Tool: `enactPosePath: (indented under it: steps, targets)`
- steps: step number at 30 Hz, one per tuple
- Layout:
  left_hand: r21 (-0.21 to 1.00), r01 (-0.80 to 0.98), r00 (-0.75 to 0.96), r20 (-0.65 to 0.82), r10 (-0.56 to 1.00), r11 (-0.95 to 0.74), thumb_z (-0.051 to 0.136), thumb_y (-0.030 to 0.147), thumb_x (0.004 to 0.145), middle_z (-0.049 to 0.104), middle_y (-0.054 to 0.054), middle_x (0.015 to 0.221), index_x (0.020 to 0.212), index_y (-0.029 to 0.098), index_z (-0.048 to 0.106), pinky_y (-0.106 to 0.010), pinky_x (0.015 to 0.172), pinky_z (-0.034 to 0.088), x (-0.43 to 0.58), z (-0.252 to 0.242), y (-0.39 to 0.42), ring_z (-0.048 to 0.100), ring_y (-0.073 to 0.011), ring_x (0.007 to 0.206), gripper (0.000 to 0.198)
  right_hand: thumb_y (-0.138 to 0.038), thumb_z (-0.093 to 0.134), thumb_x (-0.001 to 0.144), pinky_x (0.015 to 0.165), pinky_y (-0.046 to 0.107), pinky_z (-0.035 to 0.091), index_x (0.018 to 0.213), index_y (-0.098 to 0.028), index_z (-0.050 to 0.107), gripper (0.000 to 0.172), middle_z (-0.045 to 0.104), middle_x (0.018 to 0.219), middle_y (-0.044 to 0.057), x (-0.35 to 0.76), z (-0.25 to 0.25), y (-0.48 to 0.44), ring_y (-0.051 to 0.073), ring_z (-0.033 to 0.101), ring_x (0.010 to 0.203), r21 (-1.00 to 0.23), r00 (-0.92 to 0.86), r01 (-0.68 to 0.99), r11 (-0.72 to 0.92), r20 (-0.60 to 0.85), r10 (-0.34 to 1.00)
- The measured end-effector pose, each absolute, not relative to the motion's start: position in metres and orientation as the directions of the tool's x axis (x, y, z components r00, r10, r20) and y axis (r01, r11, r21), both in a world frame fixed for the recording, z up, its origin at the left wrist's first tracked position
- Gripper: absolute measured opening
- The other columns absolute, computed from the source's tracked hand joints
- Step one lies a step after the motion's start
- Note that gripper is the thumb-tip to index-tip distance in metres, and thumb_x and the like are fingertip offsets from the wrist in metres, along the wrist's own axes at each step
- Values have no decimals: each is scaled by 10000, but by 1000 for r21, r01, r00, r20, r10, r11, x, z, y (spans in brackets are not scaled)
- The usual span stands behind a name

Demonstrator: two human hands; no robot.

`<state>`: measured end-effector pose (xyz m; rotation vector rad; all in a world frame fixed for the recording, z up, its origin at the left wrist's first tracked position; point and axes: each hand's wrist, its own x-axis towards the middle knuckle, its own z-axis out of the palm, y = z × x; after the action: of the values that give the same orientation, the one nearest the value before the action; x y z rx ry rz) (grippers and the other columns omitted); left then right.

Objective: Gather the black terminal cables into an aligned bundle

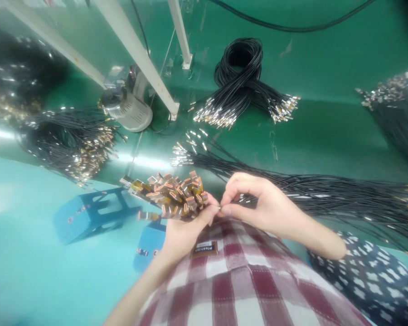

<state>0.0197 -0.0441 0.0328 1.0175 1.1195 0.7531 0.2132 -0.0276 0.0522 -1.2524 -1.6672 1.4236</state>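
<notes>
A thick bunch of metal-ended pieces with copper-coloured edges and amber bands [175,194] is gathered in my left hand [187,231], just above the checked apron [238,276]. My left thumb and fingertip meet my right hand [251,194] at the bunch's right side. Thumb and forefinger of the right hand are pinched there on a tiny end, too small to make out. Behind my right hand, long black cables [313,190] stretch across the green table, their silvery ends [182,154] pointing left.
A coiled cable bundle [240,68] lies farther back on the green table [326,81]. At left are another bundle [91,149] and a grey motor [132,108] beside white metal legs [139,54]. Blue stools [85,215] stand on the floor below. More cables [387,95] lie at far right.
</notes>
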Motion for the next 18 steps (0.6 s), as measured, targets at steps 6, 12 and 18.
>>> enactPosePath:
  steps: [6, 12, 18]
  targets:
    - [917, 131, 305, -400, 864, 378, 616, 309, 856, 578, 20, 676, 742, 197, 627, -239, 601, 439, 20, 38, -45, 511, -103, 597, 160, -216, 618, 849, 690, 267, 469, 791, -157, 594, 86, 633, 811, 17, 219, 45, -21, 129, 570, 723, -965, -574, 179, -192, -262, 776]
    - [897, 155, 232, -440, 867, 414, 631, 312, 836, 592, 3, 627, 690, 166, 612, -229, 575, 444, 26, 42, -44, 523, -103, 573, 208, -211, 472, 931, 697, 288, 441, 805, -176, 477, 130, 586, 862, 39, 215, 41, -30, 151, 542, 777, -976, -578, 185, -112, -201, 791]
    - [908, -23, 62, -415, 908, 417, 685, 267, 784, 581, 10, 586, 688, 160, 603, -238, 557, 443, 32, 34, -43, 514, -101, 539, 165, -135, 453, 930, 792, 358, 381, 857, -182, 455, 86, 530, 861, 40, 207, 35, -47, 177, 495, 847, -788, -391, 470, 398, 218, 894]
